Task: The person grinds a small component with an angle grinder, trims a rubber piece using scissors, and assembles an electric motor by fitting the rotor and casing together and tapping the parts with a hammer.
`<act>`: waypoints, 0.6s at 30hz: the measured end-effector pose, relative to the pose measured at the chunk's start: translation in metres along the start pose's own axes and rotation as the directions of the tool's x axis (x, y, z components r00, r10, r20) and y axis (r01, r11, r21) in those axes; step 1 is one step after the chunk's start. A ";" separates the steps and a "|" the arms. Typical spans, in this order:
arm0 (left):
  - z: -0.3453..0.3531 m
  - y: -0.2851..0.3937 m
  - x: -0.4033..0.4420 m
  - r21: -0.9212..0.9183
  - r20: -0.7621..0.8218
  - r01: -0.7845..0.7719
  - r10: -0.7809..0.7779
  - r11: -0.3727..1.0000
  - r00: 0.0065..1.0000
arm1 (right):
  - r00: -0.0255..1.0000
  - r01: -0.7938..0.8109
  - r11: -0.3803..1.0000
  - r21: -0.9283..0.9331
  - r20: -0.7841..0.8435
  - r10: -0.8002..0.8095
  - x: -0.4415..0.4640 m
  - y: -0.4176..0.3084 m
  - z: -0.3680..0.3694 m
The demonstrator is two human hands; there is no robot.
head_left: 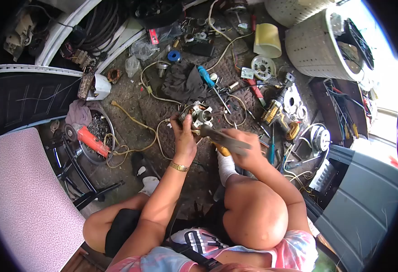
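My left hand (184, 136) is closed around a small electric motor (201, 114) with a silver end housing and some copper winding showing, held low over the floor. My right hand (244, 149) grips a long grey tool with a yellow-orange part (224, 141). Motion blurs this tool, so its exact kind cannot be made out. Its far end is beside the motor, close to my left fingers; whether it touches is unclear. Just beyond the motor lie a dark cloth (183, 80) and a blue-handled screwdriver (213, 86).
A yellow cordless drill (278, 115) and a teal screwdriver (272, 147) lie to the right. An orange angle grinder (92, 140) rests on a round pan at left, near a pink padded seat (31, 190). Perforated drums (314, 45) stand back right. Cords cross the floor.
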State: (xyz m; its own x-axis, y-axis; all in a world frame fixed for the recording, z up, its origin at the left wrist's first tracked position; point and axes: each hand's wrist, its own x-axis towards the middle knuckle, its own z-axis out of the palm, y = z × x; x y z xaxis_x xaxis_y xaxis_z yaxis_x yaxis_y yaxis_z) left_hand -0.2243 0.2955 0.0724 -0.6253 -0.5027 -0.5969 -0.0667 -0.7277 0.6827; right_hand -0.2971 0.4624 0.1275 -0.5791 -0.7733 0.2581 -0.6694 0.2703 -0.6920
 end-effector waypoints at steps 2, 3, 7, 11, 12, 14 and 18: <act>-0.007 -0.014 0.004 -0.010 0.023 -0.064 0.064 0.998 0.998 | 0.993 0.011 0.994 -0.111 0.122 0.003 0.011 -0.011 0.002; -0.010 -0.020 0.005 -0.016 0.025 -0.118 0.118 0.993 0.993 | 0.974 0.007 0.984 -0.179 0.225 0.034 0.007 -0.010 0.002; -0.021 -0.011 -0.011 0.055 -0.046 -0.066 0.069 0.996 0.997 | 0.991 -0.023 0.999 0.022 -0.133 0.026 -0.038 0.024 0.006; -0.040 0.003 -0.025 -0.003 -0.099 -0.118 0.118 0.993 0.988 | 0.773 -0.574 0.812 0.110 -0.254 0.581 -0.111 0.069 0.042; -0.045 0.006 -0.029 0.060 -0.077 -0.152 0.156 0.987 0.985 | 0.705 -0.662 0.741 0.110 -0.242 0.666 -0.126 0.085 0.052; -0.043 0.013 -0.041 0.128 -0.084 -0.210 0.221 0.969 0.972 | 0.715 -0.692 0.714 -0.104 -0.232 0.660 -0.147 0.118 0.069; -0.032 0.020 -0.065 0.110 -0.142 -0.345 0.358 0.932 0.923 | 0.888 -0.362 0.903 -0.233 -0.380 0.258 -0.082 0.077 0.038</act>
State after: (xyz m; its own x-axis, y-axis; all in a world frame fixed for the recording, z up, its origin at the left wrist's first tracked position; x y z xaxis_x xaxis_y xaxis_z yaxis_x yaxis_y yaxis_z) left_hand -0.1599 0.2990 0.1114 -0.4907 -0.7907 -0.3660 0.0683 -0.4537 0.8885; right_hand -0.2832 0.5245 0.0274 -0.8641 -0.3988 0.3071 -0.5028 0.6576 -0.5611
